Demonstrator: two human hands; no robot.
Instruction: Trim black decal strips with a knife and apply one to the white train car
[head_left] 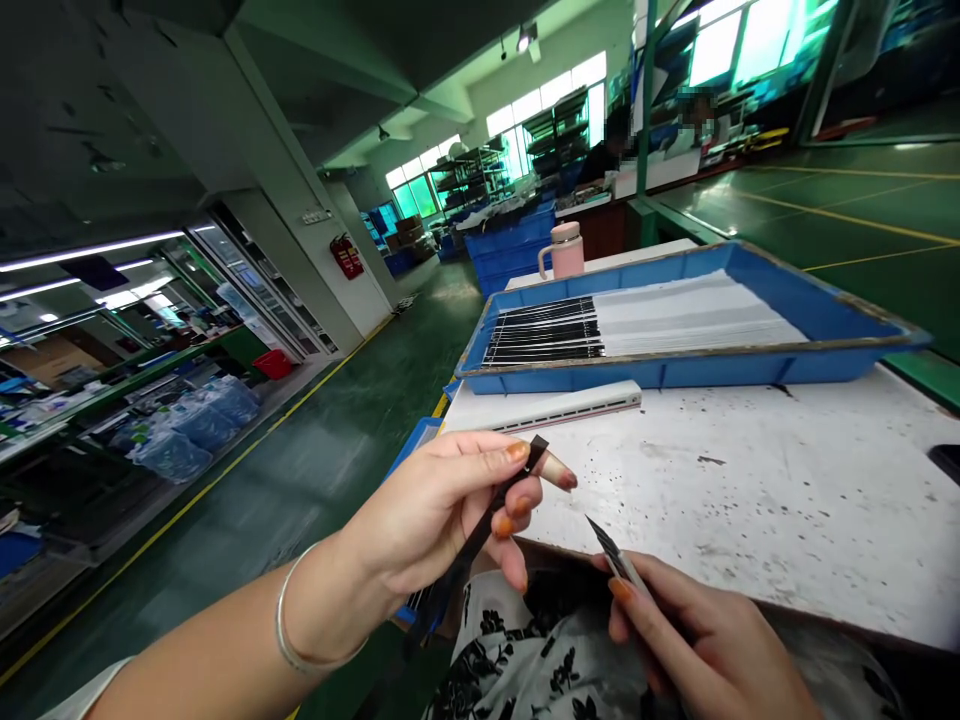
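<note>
My left hand (pixel 442 510) pinches a long black strip (pixel 484 535) between thumb and fingers, just off the near edge of the white worktable (pixel 750 490). My right hand (pixel 697 640) holds a short, narrow strip (pixel 616 562) with a dark pointed tip and a pale body, and most of it is hidden by my fingers. The two hands are apart. A white slotted bar (pixel 562 405) lies on the table, nearest my left hand. Behind it sits a blue tray (pixel 675 372) holding rows of black strips (pixel 544 333) and pale strips (pixel 690 315).
A pink flask (pixel 562 250) stands beyond the tray, next to stacked blue crates (pixel 510 250). Black-and-white patterned cloth (pixel 525 650) lies below my hands. A person (pixel 607 150) works at a far bench. Green floor, shelving and a fire extinguisher (pixel 346 256) lie to the left.
</note>
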